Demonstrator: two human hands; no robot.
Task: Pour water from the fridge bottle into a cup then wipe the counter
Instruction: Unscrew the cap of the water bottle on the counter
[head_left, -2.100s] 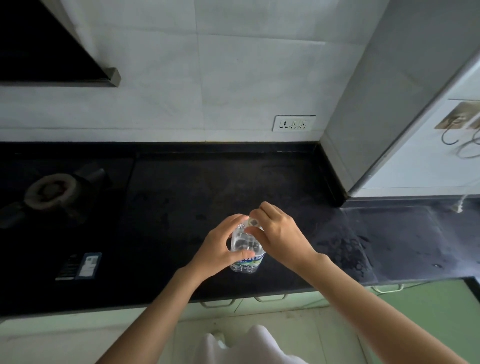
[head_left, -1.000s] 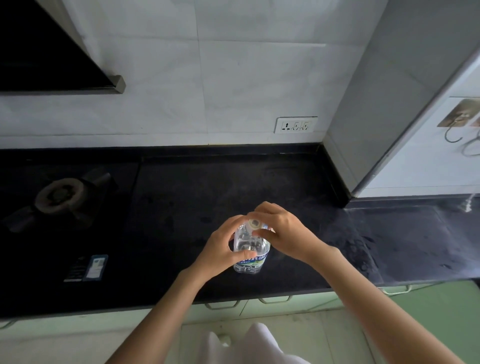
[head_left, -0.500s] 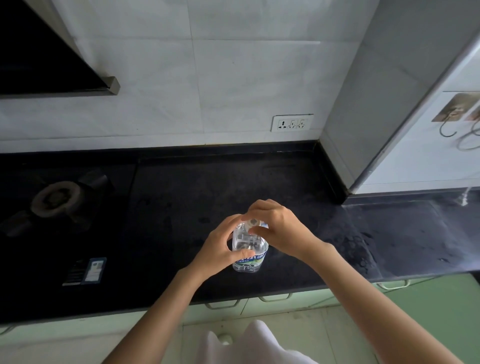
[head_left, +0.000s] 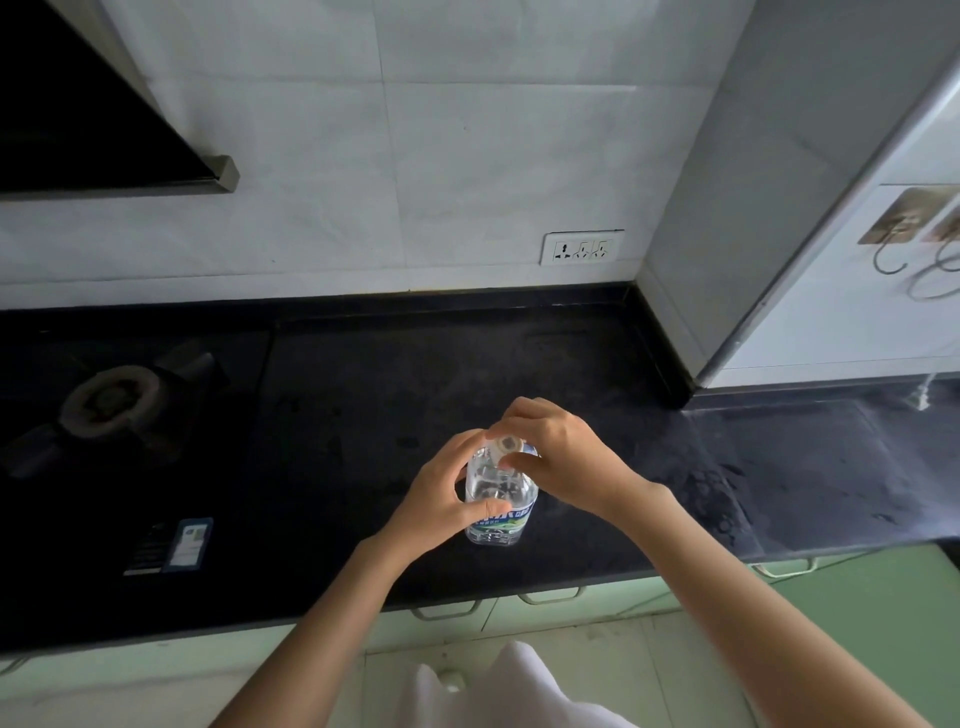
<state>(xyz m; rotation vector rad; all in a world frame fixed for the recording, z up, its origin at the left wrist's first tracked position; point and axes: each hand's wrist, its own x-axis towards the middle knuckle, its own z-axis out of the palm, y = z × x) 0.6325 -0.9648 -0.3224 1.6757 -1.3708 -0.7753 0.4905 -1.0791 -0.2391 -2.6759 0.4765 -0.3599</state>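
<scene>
While the bottle (head_left: 500, 496) stands upright on the black counter (head_left: 395, 395), near its front edge, we list the step in hand as uncapping. Item one, left hand (head_left: 441, 496): fingers and thumb curled round the clear body above the blue label, holding it steady. Item two, right hand (head_left: 558, 457): fingertips pinched round the cap (head_left: 508, 445) at the neck, thumb on the near side; whether the cap is already loosened we cannot tell. Item three, contents: water inside, level hard to read through the plastic. Item four, cup: none in view, so we judge pouring cannot begin until one is brought. Method, as we judge it: we keep the base planted on the counter, grip the body firmly but without squeezing, since soft plastic may push water out once the seal gives, and we turn only the cap, resetting the pinch between short twists. We keep the neck vertical until the cap is off. Nearby fixtures: stove burner (head_left: 109, 397) at left, wall socket (head_left: 582, 248) behind, fridge (head_left: 779, 208) at right, all well apart from the bottle.
</scene>
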